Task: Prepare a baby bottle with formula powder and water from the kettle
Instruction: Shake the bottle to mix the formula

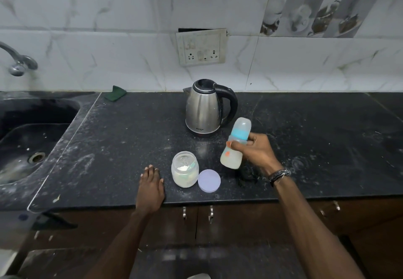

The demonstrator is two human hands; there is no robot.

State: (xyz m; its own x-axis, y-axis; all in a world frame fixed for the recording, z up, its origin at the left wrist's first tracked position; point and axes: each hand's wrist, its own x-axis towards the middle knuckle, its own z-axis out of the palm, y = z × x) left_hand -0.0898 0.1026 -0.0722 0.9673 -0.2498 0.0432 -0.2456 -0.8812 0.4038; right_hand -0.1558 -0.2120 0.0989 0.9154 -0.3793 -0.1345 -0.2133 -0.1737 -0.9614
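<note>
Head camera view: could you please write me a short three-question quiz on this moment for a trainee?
1. True or false: the baby bottle is standing on the counter.
2. Which hand grips the bottle: A left, B right?
3. Fill in: the powder jar's lid lies ____ the jar.

Key: 1 false, the right hand holds it tilted in the air; 2 B, the left hand rests flat on the counter; 3 beside.

Both forearms are showing bare to past the elbow, with no sleeve reaching into view. The right hand (256, 147) is wearing a dark braided band (279, 175) at the wrist, with a few pale loose threads straying from it. The left hand (150, 189) is wearing nothing, neither ring nor band.
</note>
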